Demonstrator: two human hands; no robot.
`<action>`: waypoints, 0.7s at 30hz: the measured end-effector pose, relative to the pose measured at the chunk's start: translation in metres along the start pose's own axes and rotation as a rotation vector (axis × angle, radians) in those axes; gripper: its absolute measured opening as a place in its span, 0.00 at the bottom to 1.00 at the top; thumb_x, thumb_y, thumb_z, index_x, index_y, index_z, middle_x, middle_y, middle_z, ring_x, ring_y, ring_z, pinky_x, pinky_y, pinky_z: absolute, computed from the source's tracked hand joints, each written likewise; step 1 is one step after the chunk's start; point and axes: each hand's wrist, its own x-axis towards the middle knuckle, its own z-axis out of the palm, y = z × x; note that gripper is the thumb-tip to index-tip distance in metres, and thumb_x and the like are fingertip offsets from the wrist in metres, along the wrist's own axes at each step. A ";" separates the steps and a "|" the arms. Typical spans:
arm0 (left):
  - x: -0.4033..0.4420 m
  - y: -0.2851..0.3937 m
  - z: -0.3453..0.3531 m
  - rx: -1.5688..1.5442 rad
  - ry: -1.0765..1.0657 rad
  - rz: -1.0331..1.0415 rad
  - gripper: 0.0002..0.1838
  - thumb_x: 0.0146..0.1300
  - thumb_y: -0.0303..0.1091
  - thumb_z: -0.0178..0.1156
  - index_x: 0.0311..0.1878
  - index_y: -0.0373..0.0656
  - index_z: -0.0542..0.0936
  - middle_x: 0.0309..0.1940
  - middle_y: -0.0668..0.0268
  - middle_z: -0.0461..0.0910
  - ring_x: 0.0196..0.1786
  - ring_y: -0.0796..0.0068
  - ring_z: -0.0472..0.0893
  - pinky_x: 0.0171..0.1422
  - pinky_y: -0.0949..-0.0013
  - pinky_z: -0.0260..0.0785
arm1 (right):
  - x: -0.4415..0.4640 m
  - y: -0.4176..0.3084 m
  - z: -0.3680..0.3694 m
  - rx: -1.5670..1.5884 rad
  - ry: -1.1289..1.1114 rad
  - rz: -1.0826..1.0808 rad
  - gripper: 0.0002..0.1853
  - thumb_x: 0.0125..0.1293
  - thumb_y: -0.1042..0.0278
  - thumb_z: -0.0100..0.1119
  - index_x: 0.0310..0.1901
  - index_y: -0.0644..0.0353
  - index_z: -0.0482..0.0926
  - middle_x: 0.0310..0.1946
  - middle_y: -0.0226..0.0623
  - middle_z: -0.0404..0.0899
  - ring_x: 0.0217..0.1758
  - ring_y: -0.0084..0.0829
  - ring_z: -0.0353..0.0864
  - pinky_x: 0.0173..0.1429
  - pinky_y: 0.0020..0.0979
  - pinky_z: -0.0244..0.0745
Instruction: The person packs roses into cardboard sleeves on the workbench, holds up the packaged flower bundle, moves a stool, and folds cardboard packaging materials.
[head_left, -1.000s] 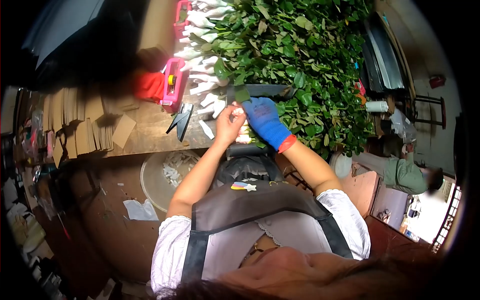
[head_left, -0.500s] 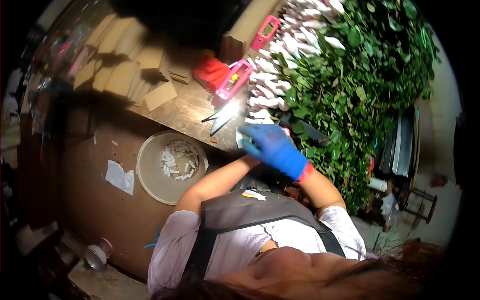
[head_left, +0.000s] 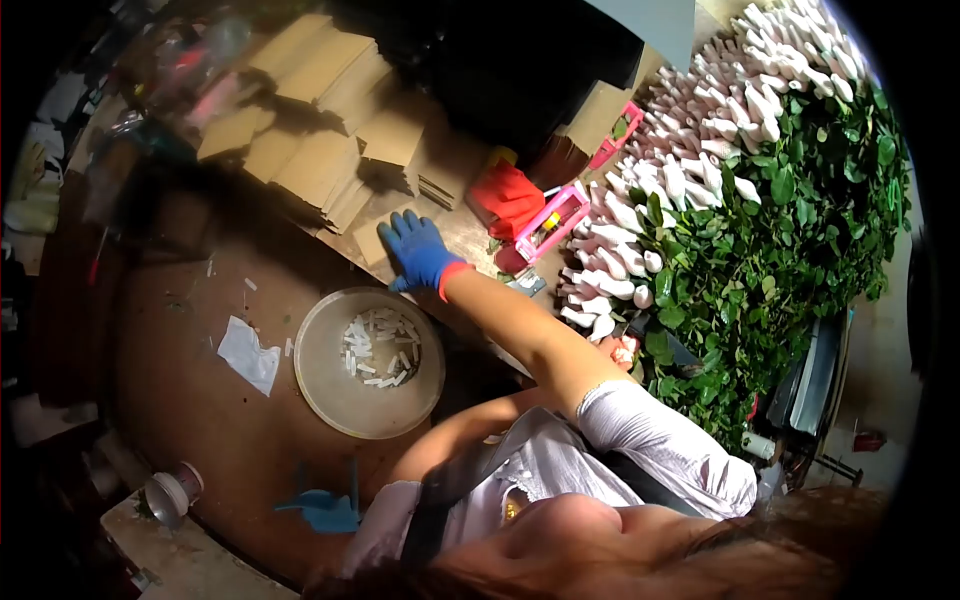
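Note:
My right hand [head_left: 418, 250], in a blue glove with a red cuff, reaches across to the left. Its fingers are spread flat over a small brown cardboard piece [head_left: 370, 243] on the table edge. My bare left hand [head_left: 609, 346] shows only in part beyond my right forearm. Its fingers close around what looks like a pink-and-white flower head [head_left: 625, 352], beside the pile of flowers. Long leafy stems [head_left: 740, 270] with white-wrapped flower heads [head_left: 690, 180] lie on the right. A shiny metal tool [head_left: 527, 283] is partly covered by my right forearm.
Stacked cardboard pieces [head_left: 310, 165] stand at the back left of the wooden table [head_left: 470, 245]. A red cloth [head_left: 508, 200] and a pink holder [head_left: 553, 225] lie near the flowers. On the floor are a round bin [head_left: 330, 400] with white scraps and a white sheet [head_left: 248, 355].
My gloved right hand has moved left from beside the flowers to the cardboard, its arm stretching out. My view has shifted left. A flower head now shows at my left hand.

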 end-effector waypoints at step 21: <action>0.039 -0.058 0.021 0.250 0.043 0.478 0.14 0.63 0.35 0.66 0.48 0.38 0.80 0.40 0.54 0.83 0.47 0.55 0.84 0.50 0.58 0.76 | -0.479 0.050 -0.077 1.185 0.203 0.945 0.18 0.75 0.53 0.58 0.49 0.63 0.82 0.32 0.30 0.80 0.32 0.21 0.75 0.41 0.28 0.75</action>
